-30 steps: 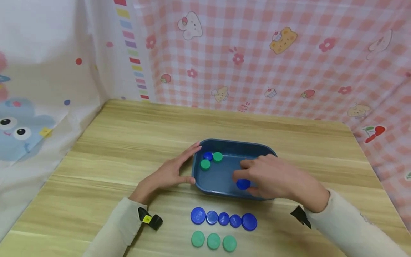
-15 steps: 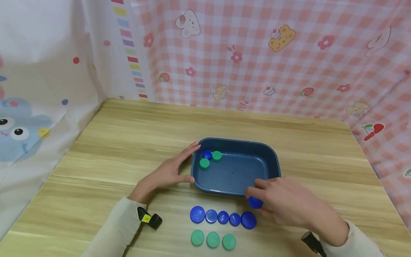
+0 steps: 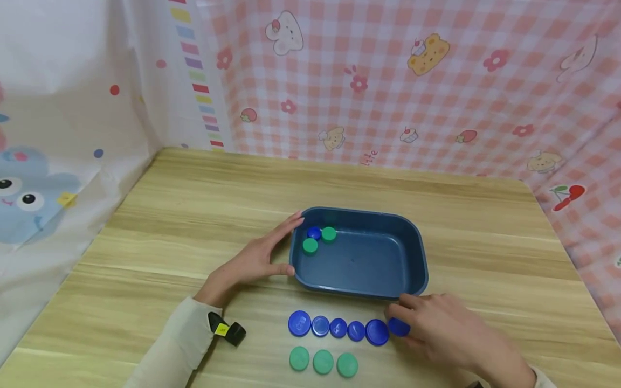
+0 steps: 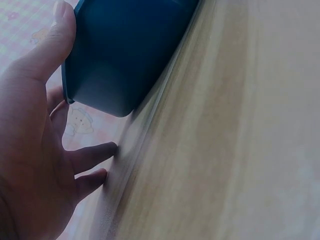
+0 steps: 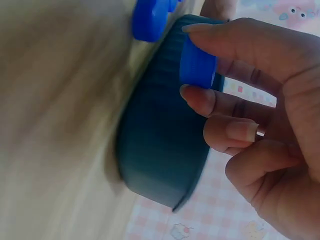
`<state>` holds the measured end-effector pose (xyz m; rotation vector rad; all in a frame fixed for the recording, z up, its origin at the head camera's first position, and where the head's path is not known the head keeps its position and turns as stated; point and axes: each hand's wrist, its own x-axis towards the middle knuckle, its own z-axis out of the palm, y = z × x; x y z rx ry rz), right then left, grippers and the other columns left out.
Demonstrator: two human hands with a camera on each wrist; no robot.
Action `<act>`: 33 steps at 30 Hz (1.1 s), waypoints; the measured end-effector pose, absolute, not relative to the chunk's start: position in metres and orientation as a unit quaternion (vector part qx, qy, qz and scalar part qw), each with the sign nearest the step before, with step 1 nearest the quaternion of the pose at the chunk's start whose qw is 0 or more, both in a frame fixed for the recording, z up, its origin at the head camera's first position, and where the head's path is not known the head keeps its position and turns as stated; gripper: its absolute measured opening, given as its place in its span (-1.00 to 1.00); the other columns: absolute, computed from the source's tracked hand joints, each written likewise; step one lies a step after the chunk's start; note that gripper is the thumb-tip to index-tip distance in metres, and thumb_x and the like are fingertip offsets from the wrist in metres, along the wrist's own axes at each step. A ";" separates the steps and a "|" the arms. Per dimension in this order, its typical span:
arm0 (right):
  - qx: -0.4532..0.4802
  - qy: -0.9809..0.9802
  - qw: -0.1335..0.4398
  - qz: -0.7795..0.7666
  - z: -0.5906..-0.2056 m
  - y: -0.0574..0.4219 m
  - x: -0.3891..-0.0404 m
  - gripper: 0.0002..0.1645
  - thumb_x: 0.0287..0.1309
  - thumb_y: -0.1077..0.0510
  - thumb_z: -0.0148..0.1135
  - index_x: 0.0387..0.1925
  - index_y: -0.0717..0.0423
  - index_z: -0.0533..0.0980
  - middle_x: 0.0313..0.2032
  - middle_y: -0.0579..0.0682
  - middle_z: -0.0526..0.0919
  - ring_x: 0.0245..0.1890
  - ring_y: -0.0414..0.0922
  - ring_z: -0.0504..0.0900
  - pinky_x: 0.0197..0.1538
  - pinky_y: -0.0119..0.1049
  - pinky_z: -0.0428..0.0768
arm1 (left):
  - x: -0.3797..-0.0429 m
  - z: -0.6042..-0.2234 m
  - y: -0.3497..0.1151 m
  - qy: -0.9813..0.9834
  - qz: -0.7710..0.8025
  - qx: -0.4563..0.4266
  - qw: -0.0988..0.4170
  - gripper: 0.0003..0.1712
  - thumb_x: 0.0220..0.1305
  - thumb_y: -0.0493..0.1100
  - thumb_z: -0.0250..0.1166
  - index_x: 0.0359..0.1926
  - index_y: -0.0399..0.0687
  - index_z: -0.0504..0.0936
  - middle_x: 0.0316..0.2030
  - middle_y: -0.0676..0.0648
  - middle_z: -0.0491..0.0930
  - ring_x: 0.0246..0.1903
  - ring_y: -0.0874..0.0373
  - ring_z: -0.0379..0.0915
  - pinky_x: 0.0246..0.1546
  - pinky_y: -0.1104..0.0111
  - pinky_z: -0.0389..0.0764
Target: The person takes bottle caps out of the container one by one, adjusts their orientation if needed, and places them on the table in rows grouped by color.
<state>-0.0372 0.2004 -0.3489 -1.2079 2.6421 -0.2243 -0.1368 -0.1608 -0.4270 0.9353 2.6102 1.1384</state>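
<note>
The tray (image 3: 359,264) sat on the table (image 3: 208,210), with a patterned cloth (image 3: 364,81) behind the table's far edge. Three caps (image 3: 310,247) lay together in the tray's left end, toward its far corner. The left hand (image 3: 249,261) was at the tray's left end, touching it. Before the tray ran a row of five caps (image 3: 338,327), and nearer still, a row of three (image 3: 323,361). The right hand (image 3: 446,334) was by the tray's near right corner, one cap (image 3: 399,326) between its fingers, just right of the longer row.
</note>
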 end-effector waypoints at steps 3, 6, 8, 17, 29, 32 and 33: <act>-0.400 0.905 0.121 -0.083 -0.356 0.202 -0.034 -0.68 0.04 0.03 0.41 -0.13 -0.17 0.56 -0.37 -0.32 0.43 -0.57 -0.38 0.29 -0.55 -0.48 0.32 | -0.137 -0.427 -0.161 0.869 0.378 0.310 0.073 0.12 0.05 0.12 0.45 0.50 0.33 -0.06 0.47 0.33 -0.25 0.42 0.11 -0.13 0.26 -0.08 0.18; -0.386 0.910 0.131 -0.082 -0.360 0.203 -0.031 -0.70 0.05 0.02 0.40 -0.14 -0.17 0.55 -0.39 -0.33 0.40 -0.56 -0.37 0.30 -0.54 -0.47 0.31 | -0.137 -0.427 -0.161 0.870 0.376 0.309 0.074 0.12 0.05 0.13 0.45 0.50 0.35 -0.07 0.47 0.34 -0.25 0.42 0.12 -0.13 0.25 -0.07 0.18; -0.376 0.913 0.137 -0.078 -0.362 0.203 -0.029 -0.71 0.07 0.01 0.39 -0.14 -0.17 0.55 -0.40 -0.34 0.38 -0.56 -0.36 0.29 -0.54 -0.47 0.31 | -0.137 -0.427 -0.161 0.871 0.375 0.310 0.073 0.12 0.06 0.12 0.44 0.50 0.36 -0.07 0.47 0.33 -0.26 0.42 0.10 -0.13 0.25 -0.08 0.18; -0.371 0.919 0.106 -0.075 -0.375 0.207 -0.025 -0.70 0.04 0.05 0.40 -0.15 -0.13 0.55 -0.40 -0.32 0.39 -0.54 -0.37 0.29 -0.53 -0.48 0.32 | -0.136 -0.425 -0.161 0.868 0.376 0.316 0.070 0.13 0.05 0.08 0.46 0.50 0.34 -0.07 0.48 0.30 -0.25 0.43 0.10 -0.14 0.25 -0.09 0.18; -0.358 0.923 0.110 -0.081 -0.383 0.208 -0.025 -0.66 0.06 0.01 0.38 -0.08 -0.15 0.57 -0.34 -0.31 0.47 -0.50 -0.39 0.32 -0.47 -0.44 0.40 | -0.137 -0.428 -0.161 0.866 0.383 0.312 0.072 0.12 0.05 0.10 0.45 0.50 0.34 -0.06 0.47 0.32 -0.24 0.43 0.10 -0.14 0.24 -0.11 0.18; -0.356 0.924 0.114 -0.082 -0.384 0.209 -0.026 -0.65 0.07 0.01 0.38 -0.06 -0.16 0.56 -0.33 -0.31 0.48 -0.49 -0.38 0.32 -0.46 -0.43 0.40 | -0.137 -0.428 -0.161 0.866 0.383 0.312 0.071 0.12 0.04 0.11 0.46 0.50 0.36 -0.06 0.47 0.32 -0.24 0.43 0.11 -0.14 0.24 -0.11 0.18; -0.356 0.924 0.112 -0.081 -0.384 0.209 -0.026 -0.64 0.07 0.01 0.38 -0.06 -0.16 0.56 -0.33 -0.31 0.48 -0.49 -0.38 0.33 -0.46 -0.43 0.41 | -0.137 -0.428 -0.161 0.866 0.383 0.313 0.070 0.12 0.04 0.11 0.46 0.50 0.36 -0.06 0.47 0.32 -0.24 0.43 0.10 -0.14 0.24 -0.11 0.18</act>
